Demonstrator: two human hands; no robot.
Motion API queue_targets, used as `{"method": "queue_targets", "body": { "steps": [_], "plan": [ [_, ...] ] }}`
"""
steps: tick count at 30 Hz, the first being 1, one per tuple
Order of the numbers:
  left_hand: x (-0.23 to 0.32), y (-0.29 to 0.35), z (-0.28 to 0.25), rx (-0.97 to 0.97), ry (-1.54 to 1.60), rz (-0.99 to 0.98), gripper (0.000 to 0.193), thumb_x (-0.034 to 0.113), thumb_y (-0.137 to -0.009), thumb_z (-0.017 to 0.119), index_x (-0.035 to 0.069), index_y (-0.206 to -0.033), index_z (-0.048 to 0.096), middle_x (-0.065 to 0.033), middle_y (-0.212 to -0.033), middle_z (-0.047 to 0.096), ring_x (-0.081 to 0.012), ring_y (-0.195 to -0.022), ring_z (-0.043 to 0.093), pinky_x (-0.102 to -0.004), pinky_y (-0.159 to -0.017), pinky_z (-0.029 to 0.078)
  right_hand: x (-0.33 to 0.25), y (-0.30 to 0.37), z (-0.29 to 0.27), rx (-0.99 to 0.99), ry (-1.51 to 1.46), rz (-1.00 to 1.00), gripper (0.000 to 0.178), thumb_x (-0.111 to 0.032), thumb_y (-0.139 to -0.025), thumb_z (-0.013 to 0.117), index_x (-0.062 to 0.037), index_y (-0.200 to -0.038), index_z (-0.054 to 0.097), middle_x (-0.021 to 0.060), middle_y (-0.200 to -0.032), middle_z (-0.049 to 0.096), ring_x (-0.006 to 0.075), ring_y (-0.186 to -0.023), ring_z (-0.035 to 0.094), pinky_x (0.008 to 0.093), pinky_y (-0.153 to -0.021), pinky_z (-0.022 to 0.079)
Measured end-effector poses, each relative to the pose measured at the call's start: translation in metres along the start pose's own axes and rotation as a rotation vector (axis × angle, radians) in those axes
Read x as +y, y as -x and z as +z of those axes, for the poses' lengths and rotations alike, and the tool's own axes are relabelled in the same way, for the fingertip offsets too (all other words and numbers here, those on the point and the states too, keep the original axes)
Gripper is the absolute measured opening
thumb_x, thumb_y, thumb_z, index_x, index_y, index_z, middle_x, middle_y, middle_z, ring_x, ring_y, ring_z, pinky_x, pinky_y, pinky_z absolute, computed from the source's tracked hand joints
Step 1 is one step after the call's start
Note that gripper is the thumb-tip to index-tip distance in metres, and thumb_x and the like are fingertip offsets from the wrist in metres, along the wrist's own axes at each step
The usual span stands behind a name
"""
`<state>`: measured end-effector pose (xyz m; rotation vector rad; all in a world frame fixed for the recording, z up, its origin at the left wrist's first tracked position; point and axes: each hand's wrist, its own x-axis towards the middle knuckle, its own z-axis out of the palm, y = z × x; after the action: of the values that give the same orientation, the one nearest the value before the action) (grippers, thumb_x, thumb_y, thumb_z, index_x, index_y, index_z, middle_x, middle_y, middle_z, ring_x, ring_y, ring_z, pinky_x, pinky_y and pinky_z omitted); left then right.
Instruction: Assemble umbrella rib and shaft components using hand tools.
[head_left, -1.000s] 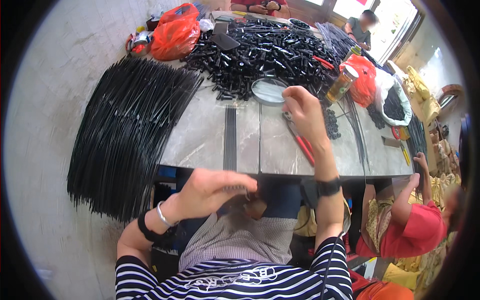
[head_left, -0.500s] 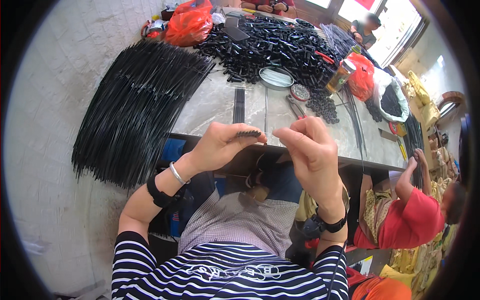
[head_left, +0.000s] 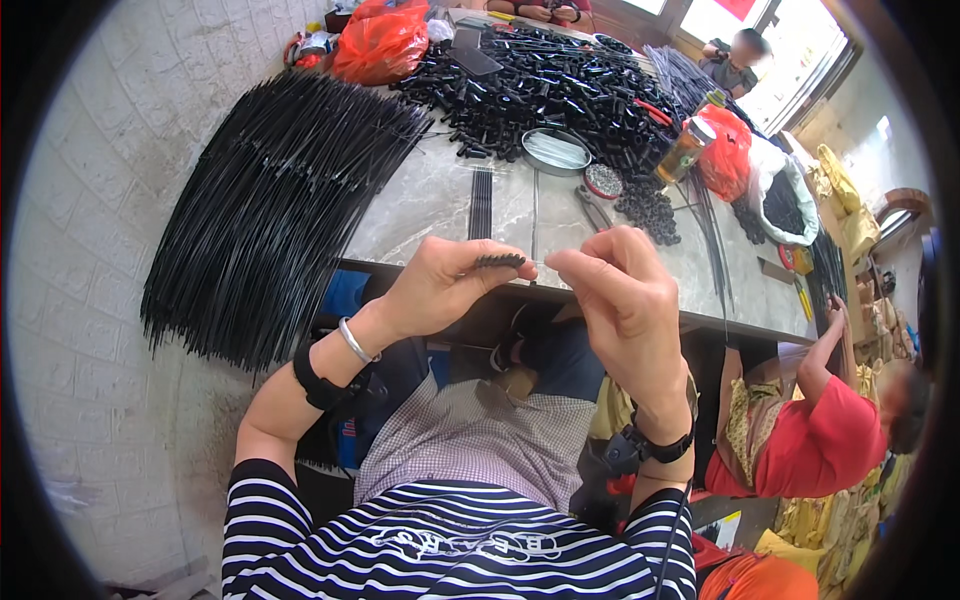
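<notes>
My left hand [head_left: 430,290], a metal bangle and a black band on its wrist, grips a flat row of thin black rods [head_left: 499,261]. Their ends show side by side between thumb and fingers. Beyond it, several parallel black rods [head_left: 482,205] lie on the table; whether these are the same ones I cannot tell. My right hand [head_left: 632,300] is closed in a pinch just to the right, its fingertips apart from the left hand's by a small gap. Whatever it pinches is too small to make out. Past it lie pliers [head_left: 593,210].
A large sheaf of black rods [head_left: 270,210] covers the table's left. Behind are heaped black tubular parts [head_left: 540,90], a round tin [head_left: 556,152], a small tub [head_left: 603,181], a bottle [head_left: 685,150] and red bags [head_left: 380,42]. A co-worker in red [head_left: 810,430] sits at right.
Both hands keep nearly the same pose, with only slight finger shifts. The view has tilted a little. The person at the far right back has moved an arm.
</notes>
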<state>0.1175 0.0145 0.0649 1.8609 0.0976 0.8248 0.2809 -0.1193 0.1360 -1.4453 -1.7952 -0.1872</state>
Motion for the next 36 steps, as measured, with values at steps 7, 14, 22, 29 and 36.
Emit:
{"method": "queue_targets", "body": {
  "steps": [7,14,22,29,36],
  "plan": [
    [0.0,0.001,-0.001,0.018,-0.075,0.048,0.024,-0.002,-0.087,0.061,0.002,-0.11,0.065,-0.0112,-0.096,0.071,-0.0163,-0.09,0.068,-0.0263,-0.08,0.054,-0.008,0.0,0.004,-0.026,-0.018,0.027,0.025,0.004,-0.071,0.065,-0.0084,-0.093,0.069,0.0068,-0.078,0.053,0.0232,-0.073,0.054,0.0341,-0.062,0.044],
    [0.008,-0.001,-0.001,-0.029,-0.076,0.015,0.025,0.001,-0.088,0.062,0.0,-0.113,0.064,-0.012,-0.101,0.071,-0.0173,-0.095,0.068,-0.0262,-0.084,0.053,0.001,-0.01,0.003,-0.056,-0.001,-0.076,0.021,0.003,-0.071,0.065,-0.009,-0.088,0.068,0.0044,-0.08,0.055,0.0233,-0.075,0.055,0.0345,-0.063,0.045],
    [0.006,-0.003,-0.002,-0.054,-0.124,0.03,0.026,0.005,-0.089,0.062,0.001,-0.115,0.064,-0.0128,-0.1,0.071,-0.0177,-0.092,0.069,-0.0267,-0.079,0.053,0.004,-0.018,0.004,-0.131,-0.151,-0.02,0.01,-0.001,-0.076,0.067,-0.0049,-0.085,0.067,0.0061,-0.08,0.06,0.0249,-0.076,0.058,0.0338,-0.066,0.047],
    [0.001,-0.002,-0.004,-0.033,-0.122,0.015,0.027,0.007,-0.088,0.063,0.002,-0.115,0.064,-0.0132,-0.097,0.071,-0.0176,-0.088,0.069,-0.0275,-0.075,0.053,0.001,-0.02,0.013,-0.04,-0.154,-0.067,0.013,0.0,-0.075,0.068,-0.0034,-0.088,0.066,0.0078,-0.084,0.06,0.0262,-0.078,0.057,0.0344,-0.068,0.047],
    [0.004,-0.003,-0.007,-0.074,-0.124,-0.004,0.025,0.006,-0.088,0.062,0.002,-0.113,0.063,-0.0127,-0.094,0.07,-0.0162,-0.082,0.068,-0.0273,-0.072,0.052,0.003,-0.028,0.013,-0.105,-0.245,-0.102,0.02,0.002,-0.074,0.068,-0.0043,-0.093,0.066,0.0082,-0.087,0.059,0.027,-0.08,0.056,0.0349,-0.068,0.047]
  ]
}}
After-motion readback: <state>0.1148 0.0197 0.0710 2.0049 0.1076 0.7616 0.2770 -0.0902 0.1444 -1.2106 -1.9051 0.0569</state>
